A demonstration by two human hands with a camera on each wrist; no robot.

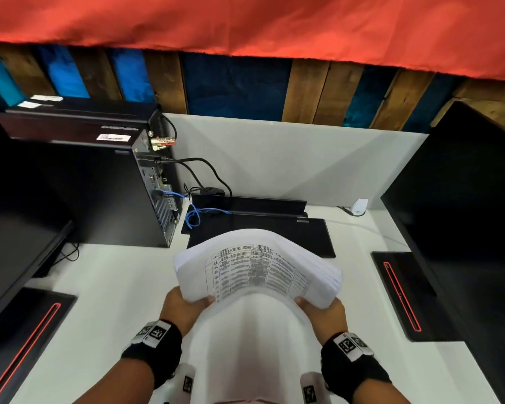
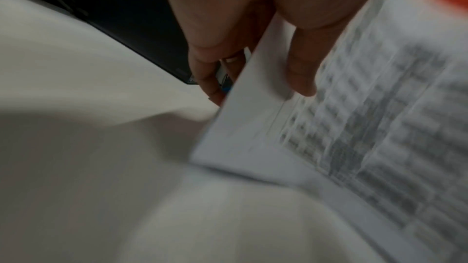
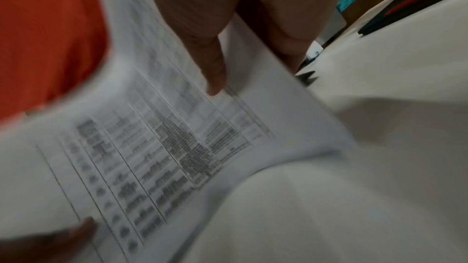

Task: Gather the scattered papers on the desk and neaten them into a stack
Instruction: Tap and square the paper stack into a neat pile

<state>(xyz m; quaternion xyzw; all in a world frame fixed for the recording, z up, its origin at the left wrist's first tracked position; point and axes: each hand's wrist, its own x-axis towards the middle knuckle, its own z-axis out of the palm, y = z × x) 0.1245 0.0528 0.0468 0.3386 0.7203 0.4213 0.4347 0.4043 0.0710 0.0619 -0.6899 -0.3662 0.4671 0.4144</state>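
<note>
A thick stack of white papers (image 1: pixel 257 266) with a printed table on top is held above the white desk (image 1: pixel 114 301), bowed upward in the middle. My left hand (image 1: pixel 187 304) grips its near left corner, thumb on top (image 2: pixel 301 71), other fingers underneath. My right hand (image 1: pixel 321 310) grips the near right corner the same way, thumb (image 3: pixel 215 75) on the printed sheet (image 3: pixel 177 147). The stack's far edge fans out a little. Both wrist views are blurred. The papers (image 2: pixel 367 127) fill the right of the left wrist view.
A black computer tower (image 1: pixel 99 182) with cables stands at the left. A flat black device (image 1: pixel 260 228) lies behind the papers. Dark monitors (image 1: pixel 464 214) stand at both sides, their bases (image 1: pixel 403 295) on the desk. A small white object (image 1: pixel 359 207) sits at the back right.
</note>
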